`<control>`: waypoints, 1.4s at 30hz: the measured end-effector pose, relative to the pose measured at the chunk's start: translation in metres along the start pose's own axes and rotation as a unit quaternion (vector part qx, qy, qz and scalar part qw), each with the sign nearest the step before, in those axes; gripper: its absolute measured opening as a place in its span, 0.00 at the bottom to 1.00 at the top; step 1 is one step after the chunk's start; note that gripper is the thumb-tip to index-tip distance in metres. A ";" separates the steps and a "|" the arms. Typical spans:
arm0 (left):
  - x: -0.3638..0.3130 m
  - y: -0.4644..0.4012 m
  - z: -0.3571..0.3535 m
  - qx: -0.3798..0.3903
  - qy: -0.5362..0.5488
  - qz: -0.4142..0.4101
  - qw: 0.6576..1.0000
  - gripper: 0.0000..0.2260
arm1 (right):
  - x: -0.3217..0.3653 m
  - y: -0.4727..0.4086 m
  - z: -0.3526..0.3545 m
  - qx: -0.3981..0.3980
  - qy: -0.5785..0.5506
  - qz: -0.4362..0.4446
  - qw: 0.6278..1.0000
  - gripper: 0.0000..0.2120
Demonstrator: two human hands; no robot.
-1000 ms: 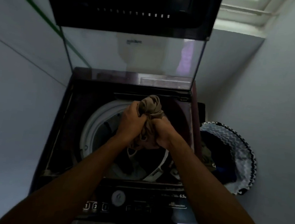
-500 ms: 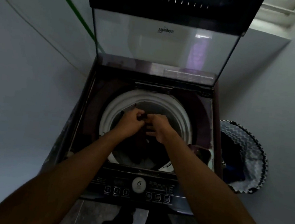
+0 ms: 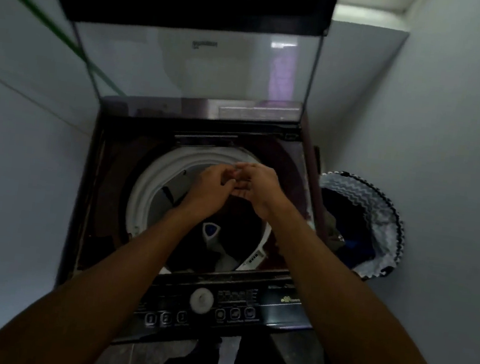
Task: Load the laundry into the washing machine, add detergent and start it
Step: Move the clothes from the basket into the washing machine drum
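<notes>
Both hands hover close together above the open tub of a top-loading washing machine (image 3: 111,197), its glass lid (image 3: 195,66) standing raised at the back. The left hand (image 3: 212,189) has its fingers loosely curled and its grip holds nothing that can be seen; the right hand (image 3: 259,188) is just beside it, fingers relaxed and partly spread, its grip likewise empty, the fingertips of the two hands nearly meeting. Below them, inside the white tub rim (image 3: 148,189), dark laundry (image 3: 194,254) lies in a heap, with a paler garment (image 3: 225,259) showing near the front edge. The control panel (image 3: 218,308) with its white dial (image 3: 202,300) runs along the machine's near side. To the right of the machine stands a laundry basket (image 3: 384,216) with a zigzag-patterned lining, still containing dark and blue clothes (image 3: 349,239).
</notes>
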State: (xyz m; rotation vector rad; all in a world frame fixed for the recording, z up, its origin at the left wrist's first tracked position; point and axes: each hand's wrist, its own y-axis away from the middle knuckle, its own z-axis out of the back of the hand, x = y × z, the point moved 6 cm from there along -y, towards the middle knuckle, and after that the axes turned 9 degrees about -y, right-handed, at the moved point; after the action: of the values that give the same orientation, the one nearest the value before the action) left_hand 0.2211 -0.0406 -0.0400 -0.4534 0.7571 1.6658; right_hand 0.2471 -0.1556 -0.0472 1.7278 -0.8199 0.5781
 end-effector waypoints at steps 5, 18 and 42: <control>-0.063 -0.013 -0.033 0.005 -0.047 -0.114 0.992 0.16 | 0.038 0.011 0.053 -0.044 -0.052 0.065 0.996 0.11; -0.195 -0.057 -0.152 0.062 -0.199 -0.290 0.934 0.17 | 0.061 -0.017 0.241 -0.219 -0.084 0.062 0.970 0.11; -0.181 -0.102 -0.310 0.326 -0.289 -0.098 0.895 0.17 | -0.036 -0.089 0.366 -0.260 0.173 -0.202 0.928 0.18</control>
State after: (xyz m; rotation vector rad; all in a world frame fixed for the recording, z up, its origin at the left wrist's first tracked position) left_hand 0.3299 -0.3751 -0.1655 0.4195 0.7310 1.1612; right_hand 0.2849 -0.4810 -0.2373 1.2059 -0.3062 0.3267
